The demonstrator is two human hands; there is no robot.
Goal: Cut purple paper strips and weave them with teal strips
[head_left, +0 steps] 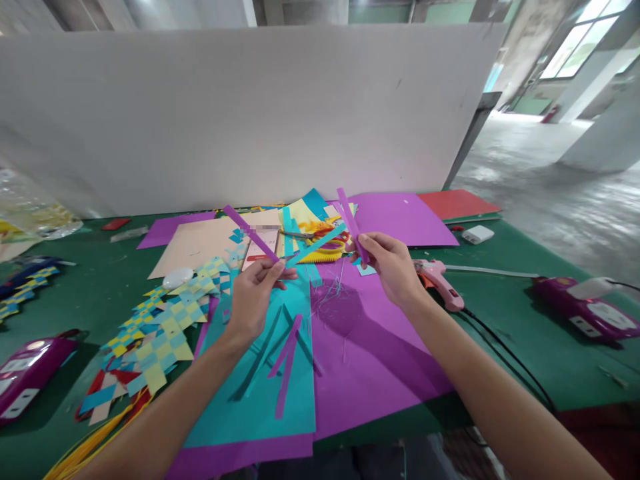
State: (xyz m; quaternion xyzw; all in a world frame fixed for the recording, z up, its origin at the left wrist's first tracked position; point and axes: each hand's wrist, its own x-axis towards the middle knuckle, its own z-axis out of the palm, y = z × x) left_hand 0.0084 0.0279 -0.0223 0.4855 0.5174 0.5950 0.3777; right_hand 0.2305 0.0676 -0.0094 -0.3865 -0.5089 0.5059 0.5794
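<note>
My left hand (255,293) pinches a purple paper strip (250,231) that slants up to the left. From the same fingertips a teal paper strip (320,243) runs up to the right. Its far end comes close to my right hand (387,260), but I cannot tell whether it touches. Between the thumb and fingers of that right hand is another purple strip (350,217), held upright and looking doubled. Below both hands, loose purple strips (287,370) lie on a teal sheet (250,417), beside a large purple sheet (370,393).
Woven yellow-and-teal paper pieces (167,327) are heaped at left. Scissors (325,237) and a phone (263,247) lie behind my hands. A pink glue gun (443,283) with a cord rests at right, near a purple power strip (585,310). A white panel (240,120) borders the table's back.
</note>
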